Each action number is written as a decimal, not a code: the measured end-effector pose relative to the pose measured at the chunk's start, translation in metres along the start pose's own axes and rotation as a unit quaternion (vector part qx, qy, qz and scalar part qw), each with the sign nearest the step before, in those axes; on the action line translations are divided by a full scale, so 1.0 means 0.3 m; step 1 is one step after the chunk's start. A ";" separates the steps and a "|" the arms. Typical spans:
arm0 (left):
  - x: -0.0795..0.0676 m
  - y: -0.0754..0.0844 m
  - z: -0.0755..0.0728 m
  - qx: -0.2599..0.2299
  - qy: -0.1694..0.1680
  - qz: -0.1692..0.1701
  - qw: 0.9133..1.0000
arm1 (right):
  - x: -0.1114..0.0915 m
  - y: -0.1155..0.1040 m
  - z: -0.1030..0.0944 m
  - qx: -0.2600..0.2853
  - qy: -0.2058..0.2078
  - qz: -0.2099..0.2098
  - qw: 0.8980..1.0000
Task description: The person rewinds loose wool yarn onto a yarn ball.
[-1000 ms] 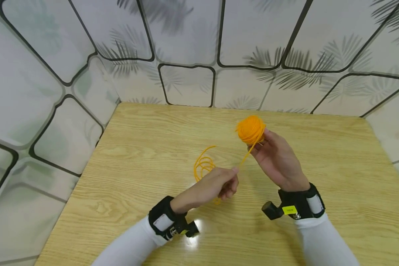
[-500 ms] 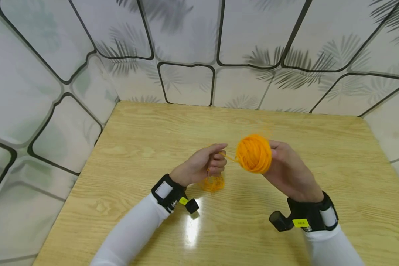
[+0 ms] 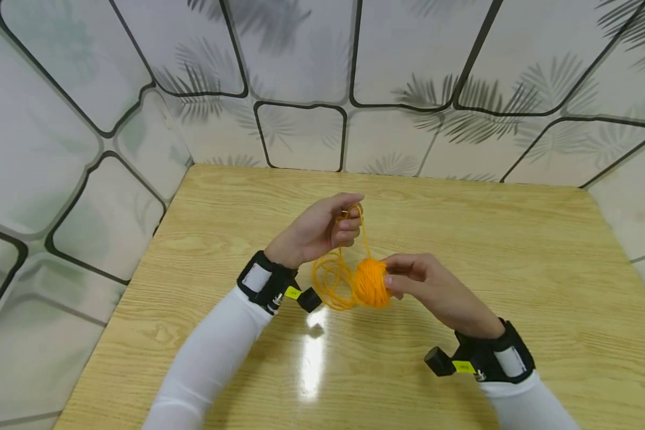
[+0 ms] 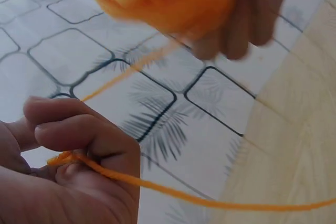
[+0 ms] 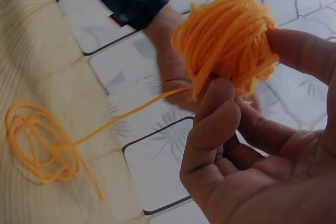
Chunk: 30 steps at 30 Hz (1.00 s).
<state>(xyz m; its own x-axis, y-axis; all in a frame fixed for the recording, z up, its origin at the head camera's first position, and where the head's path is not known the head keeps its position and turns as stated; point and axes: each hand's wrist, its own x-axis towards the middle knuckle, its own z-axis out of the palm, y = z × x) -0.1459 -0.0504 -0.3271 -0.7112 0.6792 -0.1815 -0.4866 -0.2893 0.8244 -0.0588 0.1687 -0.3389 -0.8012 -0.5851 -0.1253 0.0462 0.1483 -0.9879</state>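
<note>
An orange ball of yarn (image 3: 370, 283) is pinched at its right side by my right hand (image 3: 435, 292), between the thumb and fingers. In the right wrist view the ball (image 5: 226, 43) shows many wound strands. My left hand (image 3: 322, 230) is raised up and to the left of the ball, its fingers curled round the yarn strand (image 3: 365, 236) that runs up from the ball. The left wrist view shows the strand (image 4: 157, 184) passing through those curled fingers. Loose coils of the same yarn (image 5: 39, 145) lie on the table, below the left hand.
A light wood-grain table (image 3: 236, 203) spreads under both hands. Behind it and at the left stand walls (image 3: 306, 137) with a dark-lined stone and leaf pattern. Each wrist wears a black strap with a small camera (image 3: 309, 300). A bright light reflection lies on the tabletop.
The right hand has brought the ball down and to the left, nearer the loose coils. The left hand has risen toward the back of the table, with the strand in its fingers.
</note>
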 end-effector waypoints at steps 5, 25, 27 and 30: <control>-0.028 0.032 0.052 0.105 0.008 0.039 0.994 | 0.032 0.038 0.008 -0.039 0.052 0.037 0.997; -0.190 -0.043 0.193 0.326 -0.028 0.163 0.931 | 0.142 0.124 -0.072 -0.018 0.236 0.044 0.971; -0.200 -0.064 0.196 0.330 -0.030 0.161 0.930 | 0.148 0.124 -0.087 -0.015 0.243 0.044 0.969; -0.210 -0.102 0.194 0.340 -0.027 0.150 0.928 | 0.152 0.113 -0.110 -0.006 0.248 0.038 0.968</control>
<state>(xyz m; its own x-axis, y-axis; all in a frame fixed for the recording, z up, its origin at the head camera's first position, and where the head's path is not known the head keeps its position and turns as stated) -0.0566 -0.0450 -0.3098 -0.7273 0.6753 0.1224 0.1739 0.0088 0.9847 -0.1135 0.1735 -0.3751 -0.9838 -0.1173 -0.1356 0.1121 0.1876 -0.9758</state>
